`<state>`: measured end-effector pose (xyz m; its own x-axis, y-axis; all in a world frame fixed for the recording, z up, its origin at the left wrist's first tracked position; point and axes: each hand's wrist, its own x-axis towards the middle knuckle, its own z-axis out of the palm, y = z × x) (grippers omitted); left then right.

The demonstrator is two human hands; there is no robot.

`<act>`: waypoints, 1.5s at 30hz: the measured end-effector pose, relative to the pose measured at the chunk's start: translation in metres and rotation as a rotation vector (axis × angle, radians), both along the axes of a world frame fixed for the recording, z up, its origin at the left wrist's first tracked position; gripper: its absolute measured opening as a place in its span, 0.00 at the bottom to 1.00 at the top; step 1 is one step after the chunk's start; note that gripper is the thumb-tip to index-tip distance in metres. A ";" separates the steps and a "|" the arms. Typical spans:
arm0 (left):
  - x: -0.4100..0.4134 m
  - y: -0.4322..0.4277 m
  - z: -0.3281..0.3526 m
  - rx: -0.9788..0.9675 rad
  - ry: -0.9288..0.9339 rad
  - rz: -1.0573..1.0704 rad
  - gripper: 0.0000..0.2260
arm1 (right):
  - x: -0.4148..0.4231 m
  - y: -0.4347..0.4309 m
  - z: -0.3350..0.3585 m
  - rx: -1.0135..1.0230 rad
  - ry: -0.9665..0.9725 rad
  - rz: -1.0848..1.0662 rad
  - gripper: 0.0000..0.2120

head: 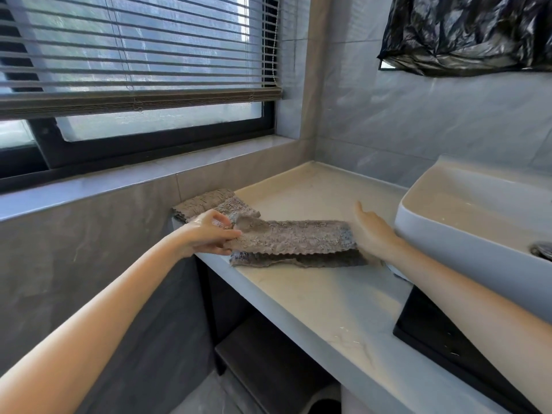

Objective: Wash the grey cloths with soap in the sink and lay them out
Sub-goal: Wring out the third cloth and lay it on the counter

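A grey cloth [292, 239] is stretched across the pale counter [322, 300], its upper layer lifted off a lower fold that lies on the surface. My left hand [209, 234] pinches the cloth's left end. My right hand [373, 231] holds its right end; the fingers there are hidden behind the fabric and only the thumb shows. A second grey cloth [206, 203] lies flat at the counter's left end, against the wall under the window. The white sink [442, 231] stands to the right.
A tiled window ledge [143, 174] and blinds [134, 55] run along the left. A black plastic bag [472, 31] hangs on the wall above the sink. Below the counter are a dark shelf [268, 354] and a black panel [433, 333].
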<state>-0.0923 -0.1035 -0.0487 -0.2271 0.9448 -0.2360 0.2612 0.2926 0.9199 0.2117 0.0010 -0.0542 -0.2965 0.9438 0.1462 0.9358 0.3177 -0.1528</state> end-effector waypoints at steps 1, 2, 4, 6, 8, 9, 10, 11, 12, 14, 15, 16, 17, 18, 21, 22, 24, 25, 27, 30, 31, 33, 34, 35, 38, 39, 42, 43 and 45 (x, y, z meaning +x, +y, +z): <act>0.002 -0.002 -0.004 -0.003 0.093 -0.038 0.16 | 0.003 -0.002 -0.006 0.030 -0.049 0.030 0.25; 0.003 -0.004 -0.008 0.001 0.220 -0.074 0.16 | 0.004 -0.005 -0.010 0.032 -0.086 0.048 0.20; 0.003 -0.004 -0.013 0.046 0.528 -0.125 0.15 | 0.003 -0.009 -0.014 -0.007 -0.154 0.058 0.12; 0.004 -0.002 -0.010 0.144 0.738 -0.106 0.12 | 0.000 -0.010 -0.009 -0.012 -0.185 0.051 0.07; 0.009 0.006 -0.003 0.246 0.844 -0.053 0.08 | -0.005 -0.007 -0.001 0.060 -0.142 0.063 0.06; 0.014 0.012 0.001 0.290 0.871 -0.042 0.08 | -0.008 -0.004 0.004 0.094 -0.110 0.069 0.06; 0.021 0.019 0.004 0.325 0.882 -0.058 0.08 | -0.011 -0.001 0.007 0.111 -0.079 0.071 0.06; 0.029 0.026 0.006 0.349 0.889 -0.099 0.09 | -0.014 0.004 0.010 0.099 -0.060 0.065 0.07; 0.037 0.035 0.007 0.367 0.893 -0.152 0.11 | -0.016 0.009 0.012 0.063 -0.045 0.051 0.09; 0.053 0.053 0.006 0.369 0.898 -0.262 0.14 | -0.020 0.020 0.012 -0.048 -0.030 0.026 0.13; 0.059 0.062 0.004 0.355 0.913 -0.309 0.15 | -0.022 0.024 0.011 -0.104 -0.031 0.014 0.15; 0.064 0.072 0.001 0.332 0.939 -0.345 0.16 | -0.024 0.027 0.009 -0.150 -0.038 0.004 0.17; 0.068 0.081 -0.002 0.301 0.969 -0.371 0.18 | -0.026 0.029 0.006 -0.182 -0.046 -0.007 0.19; 0.073 0.090 -0.005 0.268 1.001 -0.395 0.19 | -0.028 0.030 0.002 -0.197 -0.054 -0.015 0.18; 0.082 0.106 -0.010 0.186 1.060 -0.449 0.22 | -0.032 0.030 -0.007 -0.151 -0.067 -0.026 0.03; 0.084 0.109 -0.011 0.178 1.070 -0.457 0.22 | -0.031 0.032 -0.009 -0.115 -0.057 -0.020 0.03; 0.085 0.113 -0.012 0.184 1.055 -0.461 0.19 | -0.031 0.035 -0.015 -0.051 -0.027 0.021 0.05; 0.083 0.116 -0.013 0.189 1.027 -0.459 0.18 | -0.031 0.036 -0.016 -0.010 0.011 0.044 0.09; 0.079 0.120 -0.012 0.183 0.980 -0.448 0.15 | -0.031 0.039 -0.015 0.060 0.079 0.089 0.15; 0.071 0.125 -0.007 0.127 0.976 -0.460 0.14 | -0.032 0.037 -0.012 0.049 0.143 0.133 0.19; 0.069 0.126 -0.005 0.098 0.971 -0.473 0.15 | -0.032 0.034 -0.009 0.034 0.176 0.142 0.17; 0.066 0.131 -0.003 0.077 0.927 -0.478 0.18 | -0.028 0.024 0.002 -0.007 0.219 0.175 0.08; 0.066 0.135 -0.003 0.079 0.900 -0.476 0.19 | -0.025 0.018 0.009 -0.068 0.209 0.209 0.05; 0.066 0.138 -0.003 0.074 0.872 -0.481 0.19 | -0.022 0.011 0.016 -0.156 0.173 0.255 0.06; 0.075 0.145 -0.005 0.070 0.776 -0.494 0.17 | -0.011 -0.007 0.020 -0.268 -0.044 0.369 0.12; 0.080 0.146 -0.006 0.073 0.754 -0.488 0.16 | -0.008 -0.010 0.016 -0.215 -0.105 0.395 0.12; 0.090 0.151 -0.008 0.079 0.713 -0.473 0.13 | -0.001 -0.016 -0.004 0.033 -0.211 0.426 0.10; 0.092 0.152 -0.010 0.082 0.700 -0.470 0.13 | 0.000 -0.018 -0.009 0.120 -0.213 0.456 0.09; 0.093 0.153 -0.010 0.084 0.665 -0.451 0.13 | 0.001 -0.018 -0.017 0.262 -0.203 0.524 0.03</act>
